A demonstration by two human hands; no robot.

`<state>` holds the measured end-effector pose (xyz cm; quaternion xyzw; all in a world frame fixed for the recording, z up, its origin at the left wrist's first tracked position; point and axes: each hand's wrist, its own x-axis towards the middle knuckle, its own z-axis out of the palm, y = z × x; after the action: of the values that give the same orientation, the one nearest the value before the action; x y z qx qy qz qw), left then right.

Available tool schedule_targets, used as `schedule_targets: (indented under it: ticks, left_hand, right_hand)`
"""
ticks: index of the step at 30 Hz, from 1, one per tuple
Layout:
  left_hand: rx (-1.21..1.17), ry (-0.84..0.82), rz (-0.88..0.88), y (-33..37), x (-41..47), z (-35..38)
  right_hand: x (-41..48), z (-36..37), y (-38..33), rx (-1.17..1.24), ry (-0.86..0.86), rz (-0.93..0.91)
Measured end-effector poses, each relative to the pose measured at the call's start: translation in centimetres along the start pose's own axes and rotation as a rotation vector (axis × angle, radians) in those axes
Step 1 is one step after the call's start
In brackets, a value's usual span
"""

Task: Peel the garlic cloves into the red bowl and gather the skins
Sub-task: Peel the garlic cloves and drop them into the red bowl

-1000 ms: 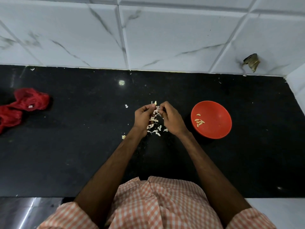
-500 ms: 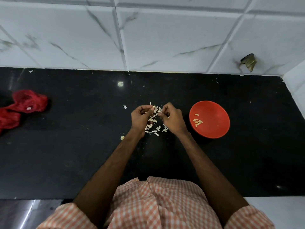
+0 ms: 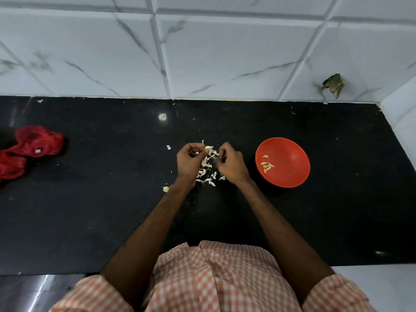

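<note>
Nearest, at 6 o'clock: our checked shirt (image 3: 213, 278).

Item: left grip (image 3: 190, 161), pinching a garlic clove (image 3: 208, 147) at its fingertips.

Item: right grip (image 3: 231, 164), fingers curled just beside the clove. We cannot tell whether they pinch skin.

Item: loose skins (image 3: 208, 171), scattered on the black tabletop (image 3: 101, 210) between and beneath both grips.

Item: red bowl (image 3: 290, 176), at 3 o'clock of the grips, holding peeled cloves (image 3: 267, 165).

Handling note, our judgement: we hold the clove steady, strip from its tip, let skins fall onto the one pile, then carry the clove to 3 o'clock.
</note>
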<state>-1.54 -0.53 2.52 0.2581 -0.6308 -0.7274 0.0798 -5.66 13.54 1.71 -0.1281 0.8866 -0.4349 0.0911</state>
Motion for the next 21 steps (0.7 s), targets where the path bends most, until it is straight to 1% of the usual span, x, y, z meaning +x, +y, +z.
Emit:
schedule_targets:
  ticks: [3, 6, 9, 11, 14, 16, 21]
  left_hand:
    - [0.051, -0.004, 0.032, -0.4, 0.3, -0.2]
    - [0.098, -0.008, 0.049, -1.0, 0.5, -0.4]
    - [0.139, -0.007, 0.070, -1.2, 0.5, -0.4]
    - [0.182, -0.014, 0.097, -1.2, 0.6, -0.4]
    - [0.267, -0.028, 0.160, -0.8, 0.5, -0.1]
    - [0.298, -0.066, 0.207, -0.2, 0.5, 0.7]
    - [0.315, -0.165, 0.310, 1.2, 0.5, 3.9]
  right_hand:
    - [0.1, -0.1, 0.0, 0.067, -0.098, 0.086]
    - [0.1, -0.1, 0.1, 0.075, -0.099, 0.135]
    - [0.0, -0.1, -0.2, 0.127, -0.022, 0.168]
    - [-0.1, -0.2, -0.9, 0.243, 0.040, 0.183]
    - [-0.3, -0.4, -1.6, 0.382, 0.053, 0.169]
    - [-0.2, -0.9, -1.7, 0.407, 0.084, 0.158]
    - [-0.4, -3.5, -1.0, 0.504, 0.250, 0.179]
